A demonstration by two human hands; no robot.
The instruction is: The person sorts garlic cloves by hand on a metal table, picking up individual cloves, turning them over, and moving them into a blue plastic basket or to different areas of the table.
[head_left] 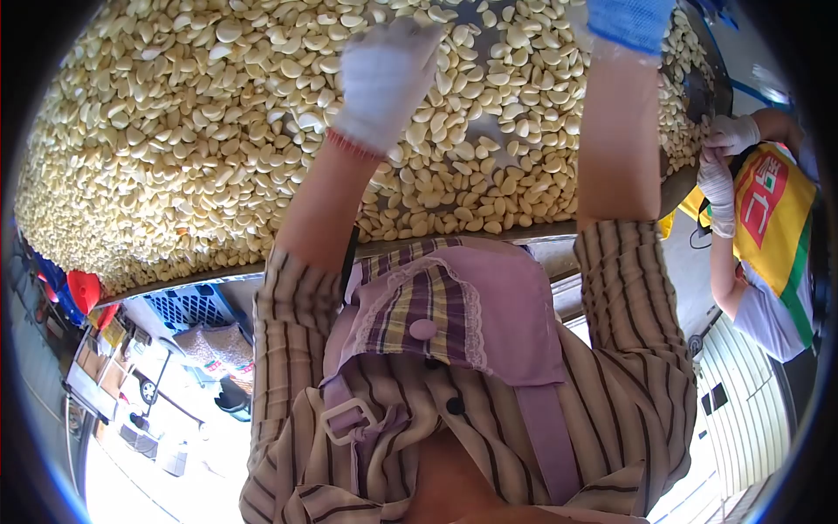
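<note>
Pale peeled cloves, apparently garlic [201,148], lie spread thickly over a metal table [515,231]. My left hand [388,79], in a white glove with a red cuff, is over the cloves at the upper middle. Its fingers are curled and somewhat blurred, and whatever they hold is hidden. Farther right, my right hand [628,26] wears a blue-and-white glove under a clear covering. It reaches over the cloves at the top edge of the view, where its fingers are cut off. Bare metal shows in patches between the two hands.
At the right edge of the table stands another person [772,218] in a yellow, red and green apron, white-gloved hands close together by the rim. Below left are a blue plastic crate [188,307], a red object [83,290] and a wheeled cart [148,389].
</note>
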